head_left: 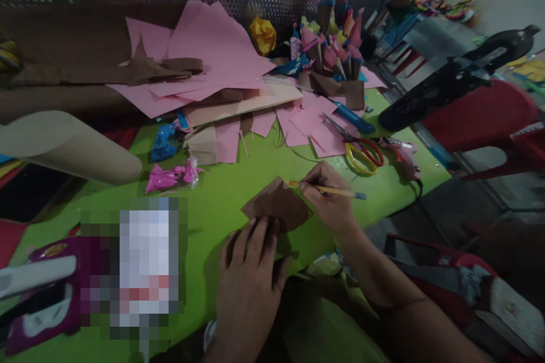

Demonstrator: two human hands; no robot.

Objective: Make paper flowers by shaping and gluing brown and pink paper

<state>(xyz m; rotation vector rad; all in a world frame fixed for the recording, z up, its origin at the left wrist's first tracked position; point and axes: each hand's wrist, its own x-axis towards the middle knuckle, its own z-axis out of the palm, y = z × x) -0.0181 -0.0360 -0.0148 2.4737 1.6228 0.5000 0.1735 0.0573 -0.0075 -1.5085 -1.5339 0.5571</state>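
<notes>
A piece of brown paper (283, 204) with a pointed top lies on the green table in front of me. Fingers stretched out, my left hand (251, 261) rests on the paper's lower left edge. My right hand (321, 193) pinches a yellow pencil (334, 189) with a grey-blue end. The pencil's tip is at the paper's upper corner; whether it touches is too small to tell. Beyond my right hand lie scissors (364, 156) with yellow and red handles and a blue-handled cutter (353, 118).
Pink sheets (217, 51) and brown scraps cover the back of the green table (191, 261). Several paper cones (327, 45) stand at the back right. A glue gun (404, 159) lies by the right edge, a paper roll (72, 144) at left, and a purple tape dispenser (51, 289) nearer.
</notes>
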